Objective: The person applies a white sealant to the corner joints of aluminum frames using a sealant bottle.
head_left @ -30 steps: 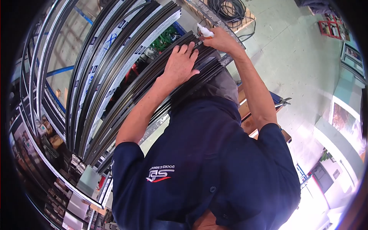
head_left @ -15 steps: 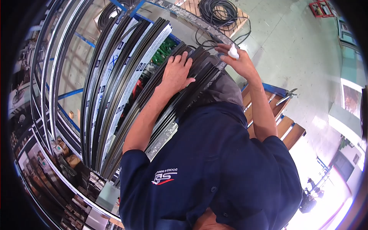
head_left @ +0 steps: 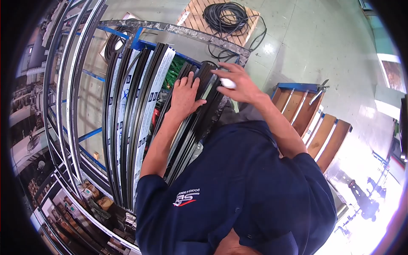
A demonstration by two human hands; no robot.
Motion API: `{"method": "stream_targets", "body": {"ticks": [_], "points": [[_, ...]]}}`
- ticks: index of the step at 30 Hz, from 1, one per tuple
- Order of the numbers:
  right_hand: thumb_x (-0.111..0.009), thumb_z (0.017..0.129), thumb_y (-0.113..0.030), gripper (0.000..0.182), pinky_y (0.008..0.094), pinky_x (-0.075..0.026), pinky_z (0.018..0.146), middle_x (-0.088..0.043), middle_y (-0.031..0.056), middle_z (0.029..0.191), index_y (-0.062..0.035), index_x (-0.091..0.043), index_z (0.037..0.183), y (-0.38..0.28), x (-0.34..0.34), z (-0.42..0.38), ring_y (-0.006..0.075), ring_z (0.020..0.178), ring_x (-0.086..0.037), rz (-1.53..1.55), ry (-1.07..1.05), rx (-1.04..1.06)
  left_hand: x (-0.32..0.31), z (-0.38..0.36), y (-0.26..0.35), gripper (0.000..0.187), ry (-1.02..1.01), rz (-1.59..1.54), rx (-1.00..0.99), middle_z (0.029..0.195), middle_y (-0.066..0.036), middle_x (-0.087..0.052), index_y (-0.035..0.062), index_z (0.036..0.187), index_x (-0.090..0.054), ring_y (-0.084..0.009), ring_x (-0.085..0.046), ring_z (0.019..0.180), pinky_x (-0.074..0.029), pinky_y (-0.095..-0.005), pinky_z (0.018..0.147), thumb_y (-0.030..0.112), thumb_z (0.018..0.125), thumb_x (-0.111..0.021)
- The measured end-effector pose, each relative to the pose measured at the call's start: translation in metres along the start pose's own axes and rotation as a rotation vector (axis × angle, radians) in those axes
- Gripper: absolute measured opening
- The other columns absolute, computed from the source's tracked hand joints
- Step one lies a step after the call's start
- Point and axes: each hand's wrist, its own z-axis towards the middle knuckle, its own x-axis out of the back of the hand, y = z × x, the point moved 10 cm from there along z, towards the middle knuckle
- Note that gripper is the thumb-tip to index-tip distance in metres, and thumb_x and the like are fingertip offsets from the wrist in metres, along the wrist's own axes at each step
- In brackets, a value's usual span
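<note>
My left hand [head_left: 185,98] lies over a group of long dark profiles [head_left: 199,117], fingers stretched out and thumb apart, pressing on their tops. Just to the right, my right hand [head_left: 242,85] grips a small white bottle [head_left: 228,83], which is partly hidden by the palm and blurred. Its fingertips reach the far ends of the same profiles, where a dark piece [head_left: 205,74] stands between the two hands. Farther left, more long profiles with printed white film [head_left: 155,80] stand side by side in the rack.
A blue and worn-metal rack frame [head_left: 187,32] runs along the far side. Beyond it, coiled black cable [head_left: 225,18] lies on a wooden pallet [head_left: 191,21]. Slatted wood with a blue edge [head_left: 293,104] stands at my right. Tall curved-looking bars [head_left: 63,85] rise at the left.
My right hand has moved left and inward with the white bottle, closer to the profile ends and my left hand. My left hand stays on the profiles while the view has shifted.
</note>
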Motion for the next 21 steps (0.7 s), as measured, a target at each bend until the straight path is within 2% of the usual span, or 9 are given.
{"method": "stream_targets", "body": {"ticks": [3, 4, 6, 9, 11, 12, 15, 18, 21], "points": [[-0.075, 0.086, -0.024, 0.063, 0.0535, -0.026, 0.126, -0.055, 0.0216, 0.150, -0.0124, -0.061, 0.147, 0.002, -0.034, 0.041, 0.0359, 0.148, -0.042, -0.040, -0.010, 0.191, -0.004, -0.007, 0.002, 0.092, 0.014, -0.010, 0.014, 0.154, -0.024, -0.050, 0.0002, 0.145, -0.052, -0.0366, -0.053, 0.129, -0.040, -0.0491, 0.110, 0.051, 0.075, -0.086], [-0.071, 0.086, -0.025, 0.063, 0.0532, -0.024, 0.127, -0.055, 0.0225, 0.150, -0.0134, -0.061, 0.147, 0.006, -0.044, 0.052, 0.0354, 0.149, -0.042, -0.036, -0.071, 0.153, -0.001, -0.002, -0.001, 0.093, 0.037, -0.002, 0.010, 0.154, -0.024, -0.050, -0.0001, 0.145, -0.051, -0.0369, -0.052, 0.130, -0.039, -0.0494, 0.111, 0.051, 0.076, -0.086], [-0.070, 0.084, -0.028, 0.063, 0.0527, -0.029, 0.124, -0.056, 0.0220, 0.148, -0.0135, -0.062, 0.144, 0.002, -0.059, 0.063, 0.0364, 0.143, -0.049, -0.159, -0.135, 0.265, -0.004, -0.007, -0.002, 0.094, 0.014, -0.009, 0.019, 0.151, -0.024, -0.051, -0.0015, 0.145, -0.051, -0.0391, -0.051, 0.131, -0.038, -0.0518, 0.112, 0.056, 0.077, -0.081], [-0.074, 0.076, -0.040, 0.060, 0.0528, -0.042, 0.114, -0.063, 0.0195, 0.138, -0.0175, -0.069, 0.132, 0.016, -0.061, 0.068, 0.0392, 0.124, -0.061, -0.079, -0.074, 0.147, -0.003, -0.001, -0.001, 0.097, 0.085, -0.056, -0.062, 0.146, -0.026, -0.055, -0.0021, 0.147, -0.050, -0.0429, -0.051, 0.131, -0.037, -0.0537, 0.113, 0.064, 0.080, -0.074], [-0.073, 0.076, -0.039, 0.060, 0.0525, -0.042, 0.114, -0.064, 0.0182, 0.138, -0.0172, -0.069, 0.132, 0.014, -0.070, 0.064, 0.0384, 0.132, -0.057, -0.117, 0.000, 0.245, -0.008, -0.003, -0.002, 0.100, 0.028, -0.040, -0.050, 0.145, -0.025, -0.057, -0.0015, 0.150, -0.049, -0.0457, -0.051, 0.133, -0.036, -0.0549, 0.115, 0.069, 0.082, -0.070], [-0.073, 0.077, -0.039, 0.056, 0.0536, -0.040, 0.116, -0.065, 0.0158, 0.138, -0.0181, -0.071, 0.128, 0.015, -0.075, 0.065, 0.0366, 0.135, -0.055, -0.135, 0.005, 0.215, -0.006, -0.004, 0.000, 0.096, 0.082, -0.050, -0.083, 0.143, -0.025, -0.057, 0.0003, 0.147, -0.051, -0.0449, -0.052, 0.127, -0.038, -0.0560, 0.111, 0.064, 0.080, -0.073], [-0.070, 0.078, -0.038, 0.051, 0.0562, -0.034, 0.118, -0.071, 0.0011, 0.132, -0.0200, -0.073, 0.125, 0.019, -0.100, 0.072, 0.0347, 0.139, -0.053, -0.223, -0.090, 0.225, -0.018, -0.009, -0.002, 0.099, 0.083, 0.009, -0.137, 0.144, -0.026, -0.056, -0.0017, 0.148, -0.050, -0.0458, -0.050, 0.130, -0.037, -0.0564, 0.112, 0.069, 0.081, -0.070], [-0.071, 0.076, -0.036, 0.055, 0.0581, -0.033, 0.117, -0.071, 0.0108, 0.129, -0.0153, -0.072, 0.127, 0.019, -0.108, 0.074, 0.0360, 0.138, -0.055, -0.255, -0.134, 0.212, -0.020, -0.006, -0.003, 0.102, 0.006, -0.001, -0.123, 0.148, -0.027, -0.053, -0.0028, 0.149, -0.048, -0.0469, -0.047, 0.136, -0.034, -0.0575, 0.115, 0.068, 0.080, -0.071], [-0.071, 0.075, -0.036, 0.052, 0.0587, -0.032, 0.119, -0.075, 0.0131, 0.118, -0.0100, -0.073, 0.120, 0.010, -0.106, 0.078, 0.0334, 0.136, -0.056, -0.331, -0.244, 0.179, -0.024, -0.004, -0.007, 0.103, -0.019, 0.020, -0.117, 0.152, -0.027, -0.050, -0.0021, 0.151, -0.046, -0.0476, -0.045, 0.139, -0.033, -0.0593, 0.115, 0.067, 0.079, -0.073]]}}
